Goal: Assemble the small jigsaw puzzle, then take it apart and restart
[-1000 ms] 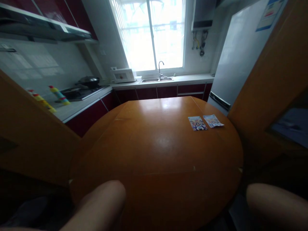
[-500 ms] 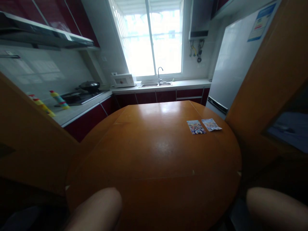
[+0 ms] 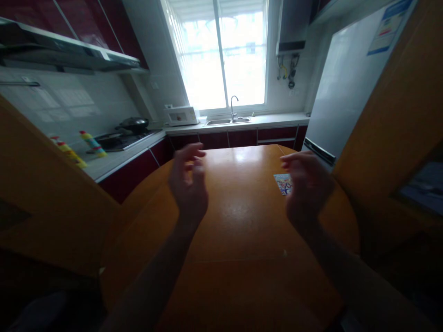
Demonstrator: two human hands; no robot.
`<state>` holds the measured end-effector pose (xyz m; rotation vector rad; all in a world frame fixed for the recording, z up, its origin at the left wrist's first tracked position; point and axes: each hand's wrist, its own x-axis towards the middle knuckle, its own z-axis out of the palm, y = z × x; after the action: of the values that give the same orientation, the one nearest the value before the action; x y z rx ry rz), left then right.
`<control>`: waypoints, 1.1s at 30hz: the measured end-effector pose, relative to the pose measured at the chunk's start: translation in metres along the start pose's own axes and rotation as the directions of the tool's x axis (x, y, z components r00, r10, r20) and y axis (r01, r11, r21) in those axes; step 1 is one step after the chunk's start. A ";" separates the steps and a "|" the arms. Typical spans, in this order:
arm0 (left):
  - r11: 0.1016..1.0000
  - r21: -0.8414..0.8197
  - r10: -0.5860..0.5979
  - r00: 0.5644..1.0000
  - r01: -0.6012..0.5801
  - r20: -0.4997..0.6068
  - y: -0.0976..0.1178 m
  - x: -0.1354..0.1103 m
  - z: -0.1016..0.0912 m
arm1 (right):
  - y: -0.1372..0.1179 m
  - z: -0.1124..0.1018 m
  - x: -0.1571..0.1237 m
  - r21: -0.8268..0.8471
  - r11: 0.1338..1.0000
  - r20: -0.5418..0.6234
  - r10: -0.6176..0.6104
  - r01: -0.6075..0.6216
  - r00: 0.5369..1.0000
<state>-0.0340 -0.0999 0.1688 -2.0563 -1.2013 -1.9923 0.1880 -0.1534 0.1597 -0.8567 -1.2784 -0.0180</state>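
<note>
My left hand [image 3: 189, 184] is raised over the left half of a brown wooden table [image 3: 235, 221]. Its fingers curve forward with the thumb apart, and nothing is in them. On the other side, my right hand [image 3: 308, 186] hovers above the table, slightly blurred, fingers bent, with no object visible in its grasp. It overlaps a colourful printed card [image 3: 282, 184] from this viewpoint, so only the card's left part shows. The second printed sheet is hidden behind this hand.
Beyond the table runs a counter with a sink [image 3: 224, 122], a faucet [image 3: 232, 108] and a microwave [image 3: 182, 116]. A lidded pan [image 3: 134, 124] and yellow bottles [image 3: 93, 144] stand at the left. A refrigerator [image 3: 342, 87] is on the right.
Both hands have come up from the lower edge and now reach out over the table. My right hand now covers the second sheet and part of the card. The view has shifted slightly.
</note>
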 end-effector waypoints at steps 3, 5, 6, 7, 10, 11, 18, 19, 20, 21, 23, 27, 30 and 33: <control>0.964 0.247 -0.186 0.906 0.094 0.380 -0.049 -0.033 0.040 | 0.049 0.047 -0.028 -0.218 0.966 0.290 0.201 -0.140 0.936; 0.902 0.421 -0.338 0.760 0.093 0.555 -0.080 -0.063 0.062 | 0.084 0.070 -0.051 -0.486 0.864 0.489 0.394 -0.132 0.778; 0.895 0.438 -0.359 0.726 0.088 0.587 -0.092 -0.078 0.069 | 0.099 0.078 -0.061 -0.527 0.841 0.520 0.435 -0.125 0.735; 0.889 0.451 -0.374 0.695 0.079 0.615 -0.101 -0.091 0.073 | 0.113 0.083 -0.071 -0.548 0.828 0.540 0.459 -0.120 0.705; 0.876 0.481 -0.394 0.624 0.033 0.675 -0.112 -0.117 0.070 | 0.136 0.091 -0.093 -0.567 0.820 0.616 0.483 -0.077 0.622; 0.863 0.504 -0.399 0.576 -0.027 0.713 -0.113 -0.121 0.068 | 0.139 0.091 -0.098 -0.564 0.824 0.645 0.482 -0.056 0.593; 0.831 0.538 -0.411 0.494 -0.144 0.766 -0.113 -0.122 0.061 | 0.146 0.093 -0.110 -0.587 0.800 0.750 0.478 0.126 0.458; 0.830 0.540 -0.411 0.500 -0.142 0.762 -0.114 -0.123 0.061 | 0.146 0.094 -0.111 -0.586 0.800 0.751 0.477 0.127 0.457; 0.832 0.536 -0.410 0.494 -0.141 0.766 -0.115 -0.123 0.061 | 0.147 0.094 -0.111 -0.590 0.798 0.749 0.482 0.126 0.455; 0.832 0.537 -0.409 0.499 -0.139 0.764 -0.115 -0.124 0.060 | 0.146 0.094 -0.111 -0.594 0.795 0.748 0.488 0.125 0.449; 0.841 0.521 -0.386 0.509 -0.150 0.770 -0.116 -0.125 0.059 | 0.145 0.093 -0.110 -0.605 0.786 0.744 0.503 0.125 0.439; 0.835 0.521 -0.376 0.507 -0.177 0.775 -0.117 -0.128 0.055 | 0.139 0.091 -0.107 -0.616 0.778 0.750 0.530 0.125 0.395; 0.837 0.514 -0.357 0.522 -0.190 0.775 -0.117 -0.132 0.051 | 0.136 0.090 -0.106 -0.619 0.775 0.753 0.540 0.125 0.376; 0.835 0.517 -0.359 0.525 -0.189 0.772 -0.117 -0.134 0.048 | 0.136 0.090 -0.107 -0.620 0.774 0.754 0.544 0.127 0.369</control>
<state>-0.0404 -0.0588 -0.0110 -2.6468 -1.7287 -0.3194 0.1413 -0.0542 -0.0009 -1.7585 -2.2821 0.3650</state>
